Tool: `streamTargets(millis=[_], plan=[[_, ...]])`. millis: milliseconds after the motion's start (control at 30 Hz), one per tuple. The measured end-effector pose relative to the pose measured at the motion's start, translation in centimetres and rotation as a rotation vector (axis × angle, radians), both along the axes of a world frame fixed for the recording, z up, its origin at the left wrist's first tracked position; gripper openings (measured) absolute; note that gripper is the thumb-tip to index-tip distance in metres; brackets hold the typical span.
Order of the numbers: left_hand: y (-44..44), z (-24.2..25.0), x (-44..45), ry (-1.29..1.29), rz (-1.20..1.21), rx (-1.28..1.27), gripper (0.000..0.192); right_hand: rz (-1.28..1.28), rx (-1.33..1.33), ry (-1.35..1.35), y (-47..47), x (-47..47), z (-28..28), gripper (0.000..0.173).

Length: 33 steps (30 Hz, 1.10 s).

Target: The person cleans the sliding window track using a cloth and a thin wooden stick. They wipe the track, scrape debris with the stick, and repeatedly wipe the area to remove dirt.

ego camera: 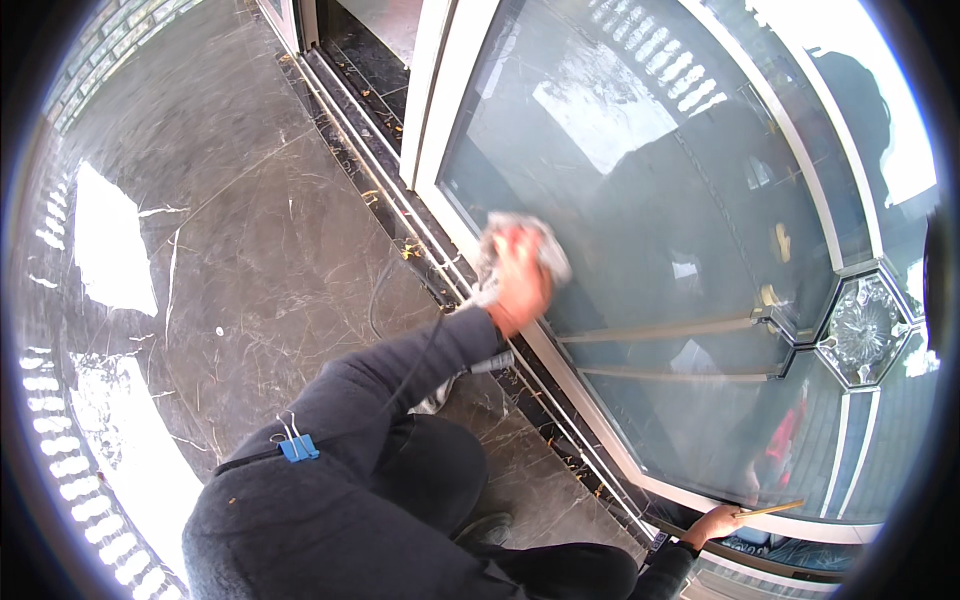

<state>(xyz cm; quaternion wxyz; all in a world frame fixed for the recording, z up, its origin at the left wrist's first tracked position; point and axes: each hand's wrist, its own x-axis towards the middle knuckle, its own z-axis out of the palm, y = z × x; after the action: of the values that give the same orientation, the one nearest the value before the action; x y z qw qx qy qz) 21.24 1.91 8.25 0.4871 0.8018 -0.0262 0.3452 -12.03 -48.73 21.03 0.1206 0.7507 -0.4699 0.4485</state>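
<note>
My left hand (519,281) is blurred and presses a crumpled grey-white cloth (551,251) against the lower edge of a glass door panel (570,217), beside its white frame. At the bottom right, my right hand (716,523) is at the door's frame and grips a thin yellowish stick (772,509), which points right over the glass. Metal strips cross the glass and meet at an octagonal cut-glass ornament (866,328). A blue binder clip (298,448) is fixed to the dark clothing on my left upper arm.
A metal door track (382,176) with dry leaves runs diagonally beside the dark marble floor (262,247). A thin dark cable (375,300) loops over the floor near my left forearm. My bent knees and a shoe (487,529) are close to the track. A brick wall (112,45) stands at upper left.
</note>
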Motion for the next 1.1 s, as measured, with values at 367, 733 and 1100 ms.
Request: streamTargets(millis=[367,733,1100], plan=[[10.4,-5.2,11.9,0.416,0.539,-0.505,0.050,0.004,0.095,-0.048,-0.2,0.0,-0.1,0.031],[-7.3,-6.5,-0.2,0.687,0.417,-0.478,0.048,0.039,-0.007,-0.033,-0.5,-0.4,-0.6,0.031],[-14.8,-2.9,-7.3,1.162,-0.380,-0.897,0.046,0.081,-0.012,-0.065,-0.5,-0.4,-0.6,0.030]])
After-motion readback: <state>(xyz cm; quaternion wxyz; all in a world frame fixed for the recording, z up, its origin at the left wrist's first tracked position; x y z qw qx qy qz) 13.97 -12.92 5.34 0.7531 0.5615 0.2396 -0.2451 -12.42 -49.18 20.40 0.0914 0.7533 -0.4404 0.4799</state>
